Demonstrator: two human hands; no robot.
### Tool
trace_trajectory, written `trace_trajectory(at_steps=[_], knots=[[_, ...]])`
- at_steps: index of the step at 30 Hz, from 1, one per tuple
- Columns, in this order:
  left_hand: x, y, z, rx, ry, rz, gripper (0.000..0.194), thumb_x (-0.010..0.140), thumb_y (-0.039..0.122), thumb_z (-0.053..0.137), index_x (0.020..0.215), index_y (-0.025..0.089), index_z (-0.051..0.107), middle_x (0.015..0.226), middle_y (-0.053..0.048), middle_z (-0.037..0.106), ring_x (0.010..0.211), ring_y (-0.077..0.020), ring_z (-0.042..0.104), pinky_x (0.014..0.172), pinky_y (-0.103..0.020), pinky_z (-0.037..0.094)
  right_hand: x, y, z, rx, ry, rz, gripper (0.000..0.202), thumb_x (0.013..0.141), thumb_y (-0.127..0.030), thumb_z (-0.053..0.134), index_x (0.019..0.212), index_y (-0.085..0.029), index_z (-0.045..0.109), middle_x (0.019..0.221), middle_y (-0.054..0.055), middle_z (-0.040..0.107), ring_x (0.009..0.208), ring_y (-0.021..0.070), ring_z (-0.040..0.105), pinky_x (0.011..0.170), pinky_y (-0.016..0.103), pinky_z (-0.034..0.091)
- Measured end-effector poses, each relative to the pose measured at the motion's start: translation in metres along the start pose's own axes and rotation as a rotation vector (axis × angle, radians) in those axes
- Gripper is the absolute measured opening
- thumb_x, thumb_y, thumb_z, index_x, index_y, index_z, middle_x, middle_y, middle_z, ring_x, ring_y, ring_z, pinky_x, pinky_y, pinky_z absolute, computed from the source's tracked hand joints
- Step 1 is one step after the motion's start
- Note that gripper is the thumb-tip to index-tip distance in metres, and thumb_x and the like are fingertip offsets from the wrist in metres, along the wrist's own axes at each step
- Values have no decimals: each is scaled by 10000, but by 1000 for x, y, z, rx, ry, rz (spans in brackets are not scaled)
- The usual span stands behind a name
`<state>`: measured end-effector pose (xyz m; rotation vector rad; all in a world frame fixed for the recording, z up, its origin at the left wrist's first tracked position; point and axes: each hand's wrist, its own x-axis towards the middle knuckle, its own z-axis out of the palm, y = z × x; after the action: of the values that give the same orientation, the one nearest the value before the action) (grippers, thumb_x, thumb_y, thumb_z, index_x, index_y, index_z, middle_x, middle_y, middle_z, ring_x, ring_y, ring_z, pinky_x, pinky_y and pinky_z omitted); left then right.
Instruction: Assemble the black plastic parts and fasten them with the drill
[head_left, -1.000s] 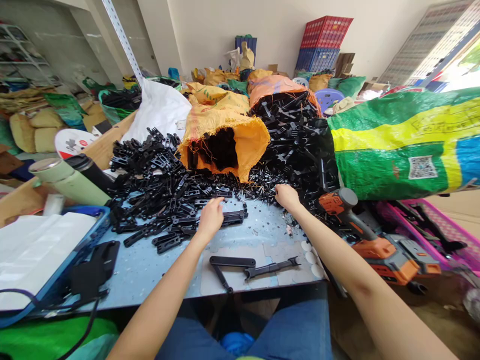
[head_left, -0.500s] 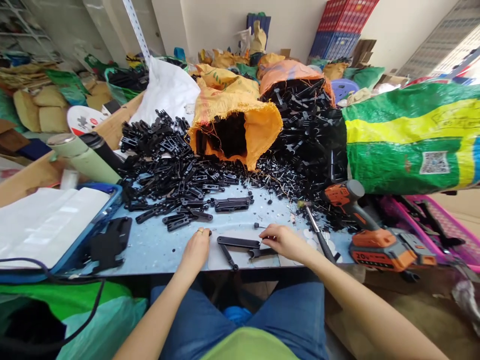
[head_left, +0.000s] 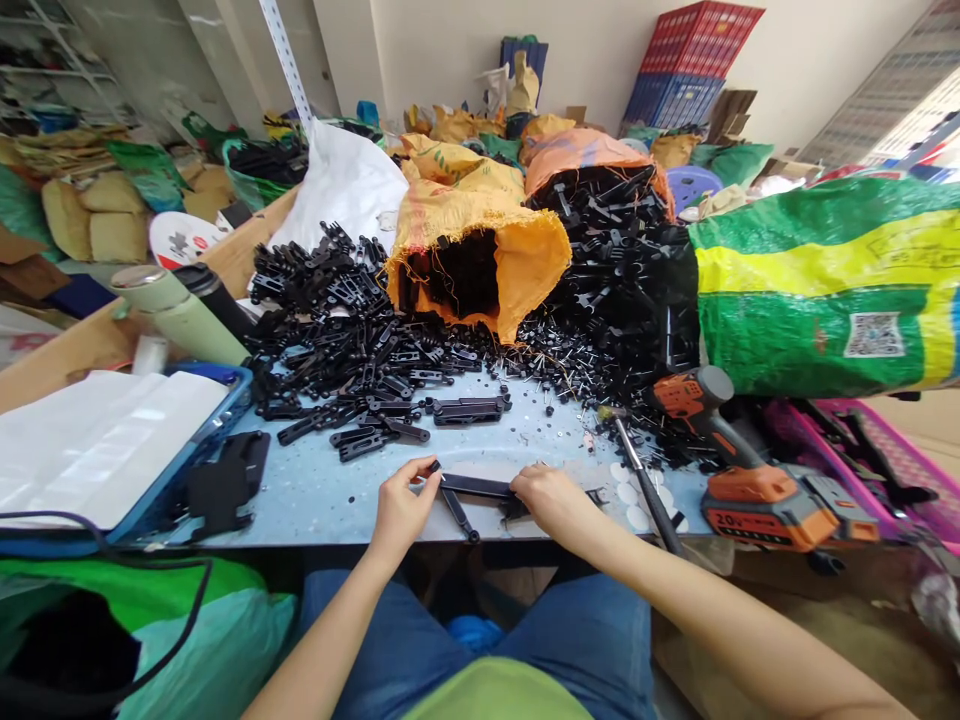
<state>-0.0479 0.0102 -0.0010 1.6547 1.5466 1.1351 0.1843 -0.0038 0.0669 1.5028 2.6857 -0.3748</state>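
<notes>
My left hand (head_left: 402,505) pinches a small black knob (head_left: 434,466) with a short pin, just over the left end of a long black arm piece (head_left: 476,486). The right end of that arm is under my right hand (head_left: 551,503), whose fingers are closed on it. A shorter black link (head_left: 459,515) angles down from the arm's left end toward the table edge. Part of a black clamp piece (head_left: 596,497) shows to the right of my right hand.
Heaped black parts (head_left: 322,330) lie behind, beside an open orange sack (head_left: 532,270). At right are a hammer (head_left: 649,490), a cordless drill (head_left: 769,500) and a pink basket (head_left: 900,440). A blue tray (head_left: 236,385) stands left, near a flat black bracket (head_left: 221,485).
My left hand has moved right to the arm's left end, and the knob now shows in its fingers. My right hand has shifted slightly left and closed on the arm.
</notes>
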Motion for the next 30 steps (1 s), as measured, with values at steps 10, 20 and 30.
trace_trajectory(at_steps=[10,20,30], knots=[[-13,10,3,690,-91,556,239,900,172,406,1017,114,607,1005,-126,656,951,-232,589,817,-396,445,-18,39,36,500,251,253,272,866,-444,464,941,-200,557,902,55,651,816,186,610,712,296,464],[4,23,29,671,-473,852,444,891,424,408,1199,119,504,1108,-147,597,984,-249,555,815,-390,446,-36,66,53,-94,286,39,570,708,-695,498,858,-159,621,842,126,616,800,263,555,717,378,403],[-35,111,16,-256,-379,588,643,914,498,31,589,188,491,491,-32,475,482,-133,463,502,-271,376,-47,13,0,720,311,-455,670,839,-652,0,581,-223,444,482,19,409,484,162,438,517,306,345]])
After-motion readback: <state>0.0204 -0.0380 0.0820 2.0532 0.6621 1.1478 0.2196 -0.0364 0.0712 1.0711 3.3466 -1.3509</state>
